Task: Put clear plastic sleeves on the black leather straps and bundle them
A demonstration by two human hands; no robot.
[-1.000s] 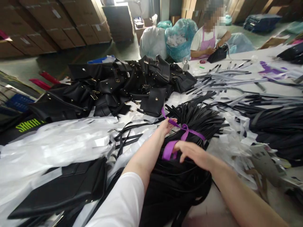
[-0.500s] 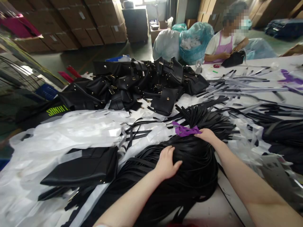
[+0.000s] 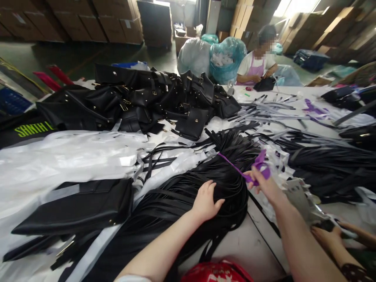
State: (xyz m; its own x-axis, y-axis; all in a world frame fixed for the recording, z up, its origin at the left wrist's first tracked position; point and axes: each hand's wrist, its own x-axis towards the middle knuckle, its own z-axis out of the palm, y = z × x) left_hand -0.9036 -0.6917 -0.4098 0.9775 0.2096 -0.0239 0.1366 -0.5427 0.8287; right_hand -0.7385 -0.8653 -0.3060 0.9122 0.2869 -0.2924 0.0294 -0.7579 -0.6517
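Across the table's middle lies a thick bundle of black straps, its cut ends fanned out at the far side. Flat on the bundle rests my left hand, fingers extended and thumb apart. To its right, my right hand pinches a purple fabric strip. One length of that strip runs taut back across the straps, while the rest bunches above my fingers. Left of the bundle, a black leather bag lies on white wrapping material.
Black bags with metal buckles are heaped at the back. More black straps lie to the right. Another person's hands show at the lower right, and a co-worker handles a black item across the table. Something red sits at the bottom edge.
My right hand has moved right and toward me, drawing the purple strip out into a taut line. My left hand stays on the straps. The view has turned right, and another person's hands have appeared.
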